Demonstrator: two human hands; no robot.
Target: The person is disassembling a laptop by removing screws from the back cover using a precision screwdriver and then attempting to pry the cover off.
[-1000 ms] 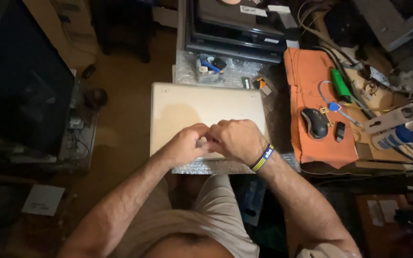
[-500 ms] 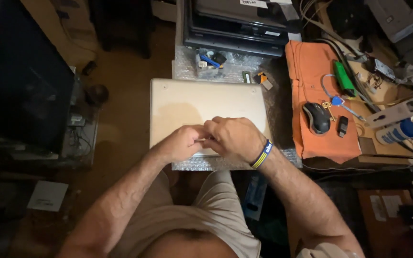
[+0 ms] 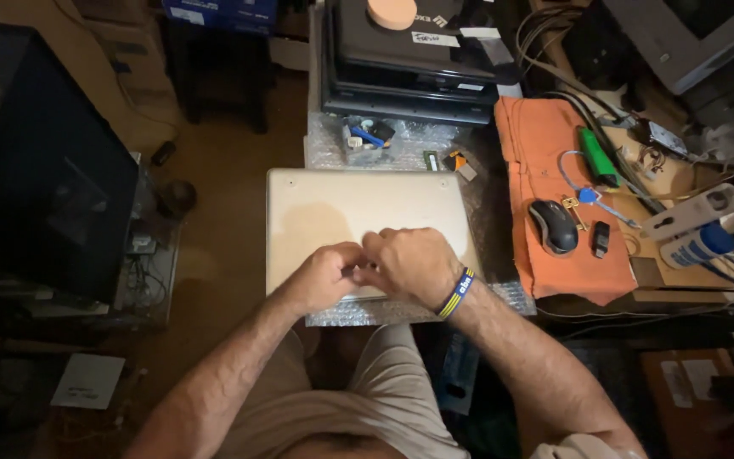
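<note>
A closed silver laptop (image 3: 346, 212) lies flat on a sheet of bubble wrap (image 3: 409, 310) in front of me. My left hand (image 3: 326, 276) and my right hand (image 3: 414, 265) meet knuckle to knuckle over the laptop's near edge, fingers curled downward against it. What the fingertips pinch is hidden under the hands. A blue and yellow wristband (image 3: 457, 293) circles my right wrist.
A stack of black laptops (image 3: 409, 59) with a round tan disc (image 3: 392, 12) stands behind. An orange cloth (image 3: 554, 170) at right carries a black mouse (image 3: 551, 226), keys and a green tool (image 3: 598, 157). A dark monitor (image 3: 40, 170) stands at left. Small parts (image 3: 367, 136) lie beyond the laptop.
Both hands stay together at the laptop's near edge with only slight finger movement. The view has shifted a little.
</note>
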